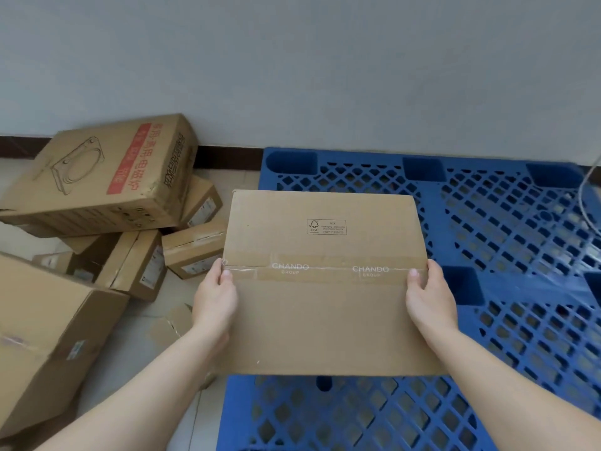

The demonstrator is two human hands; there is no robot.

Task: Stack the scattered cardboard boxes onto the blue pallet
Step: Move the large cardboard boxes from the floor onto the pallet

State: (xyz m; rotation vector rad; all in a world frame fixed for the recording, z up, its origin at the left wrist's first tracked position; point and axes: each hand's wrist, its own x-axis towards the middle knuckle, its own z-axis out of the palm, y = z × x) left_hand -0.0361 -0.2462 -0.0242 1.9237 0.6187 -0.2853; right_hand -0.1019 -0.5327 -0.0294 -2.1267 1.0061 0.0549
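From where I stand, the grey wall [292, 60] fills the view from 10 to 2 o'clock. Below it, one blue pallet [507, 222] spreads from 2 round to 6 o'clock, and I can see no box stacked on its grid.

At the centre is the taped box [325, 320], flat side up. It sits over the pallet's left part, with its left edge hanging past the pallet's rim. I cannot tell whether it is touching the grid or is just above it.

The other boxes lie on the floor [136, 353] between 8 and 10 o'clock:
- One big printed box [97, 177] is tilted on the heap at 10.
- One big plain box [42, 336] is at 8.
- At least five small boxes [195, 252] are between and under them, some half hidden.

That makes eight or more boxes, counting the one being carried.

The left hand [214, 301] grasps the taped box's left side at the tape line, thumb on top. The right hand [429, 297] grasps the right side the same way.

This looks like the first box being placed. Next, I think it should be slid towards 1 o'clock, squared into the pallet's far corner, and lowered flat before both hands let go.
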